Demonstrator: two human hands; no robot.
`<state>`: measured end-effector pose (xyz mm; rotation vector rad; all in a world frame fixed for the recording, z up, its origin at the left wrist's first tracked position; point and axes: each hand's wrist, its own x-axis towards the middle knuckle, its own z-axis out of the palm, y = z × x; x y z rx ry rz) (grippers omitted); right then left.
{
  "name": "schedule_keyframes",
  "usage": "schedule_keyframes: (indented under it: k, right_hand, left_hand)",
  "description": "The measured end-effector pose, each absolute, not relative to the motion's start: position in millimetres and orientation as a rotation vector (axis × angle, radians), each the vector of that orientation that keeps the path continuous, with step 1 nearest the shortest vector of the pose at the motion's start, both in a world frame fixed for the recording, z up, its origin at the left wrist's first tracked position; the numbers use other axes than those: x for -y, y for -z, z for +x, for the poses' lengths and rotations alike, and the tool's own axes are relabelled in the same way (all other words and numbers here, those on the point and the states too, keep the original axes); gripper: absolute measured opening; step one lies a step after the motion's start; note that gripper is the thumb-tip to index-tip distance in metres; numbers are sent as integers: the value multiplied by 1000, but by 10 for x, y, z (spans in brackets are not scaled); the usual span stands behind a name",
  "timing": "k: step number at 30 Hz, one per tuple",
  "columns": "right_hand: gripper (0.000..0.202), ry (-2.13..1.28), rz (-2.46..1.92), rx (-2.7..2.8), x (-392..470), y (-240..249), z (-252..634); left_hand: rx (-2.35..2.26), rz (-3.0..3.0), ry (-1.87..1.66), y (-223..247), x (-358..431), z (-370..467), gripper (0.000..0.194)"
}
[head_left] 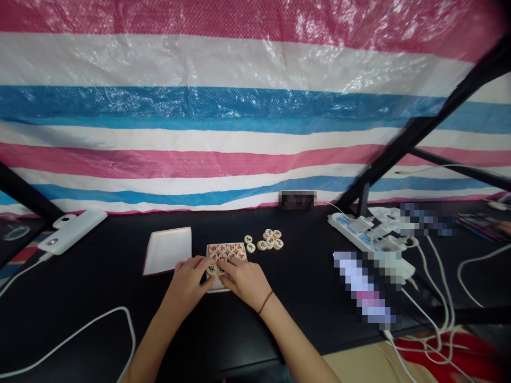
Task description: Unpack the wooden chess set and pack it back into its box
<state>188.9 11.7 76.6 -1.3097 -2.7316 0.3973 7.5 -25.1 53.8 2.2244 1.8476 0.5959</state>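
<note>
A small white box (219, 291) sits on the black table, with rows of Chinese chess pieces (222, 248) marked in red in its far part. Over its near part, my left hand (188, 277) pinches a round chess piece (212, 269) with a dark character between thumb and fingers. Close beside it, my right hand (248, 279) has its fingers closed on another chess piece (221, 271), mostly covered by the fingertips. The bare bottom of the box shows beneath both hands. Several loose chess pieces (270, 241) with dark characters lie right of the box, some stacked.
The box lid (167, 251) lies left of the box, inner side up. A white power bank (74, 234) with a cable is at far left. A power strip (359, 234), cables and a blurred phone (365, 290) occupy the right. A striped tarp (199, 159) hangs behind.
</note>
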Motion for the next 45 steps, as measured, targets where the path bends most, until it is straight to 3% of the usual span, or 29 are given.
schedule_keyframes:
  k: [6,18,29,45]
  right_hand:
    - [24,-375,-1263,2779,-166,-743,1851]
    - [14,-347,-1312,2749,-154,-695,1819]
    - [27,-446,-1311,2659,-140,-742,1925]
    - [7,-477,-1287,2500,-116,-633,1950]
  left_hand:
    - [-1847,2171,-712,-532,275,33,16]
    - [-1872,2246,-615,-519,279,114,16]
    - [-1893,2288,-599,-469,268,109,14]
    - [-1711,2120,-712,-451,179,137,12]
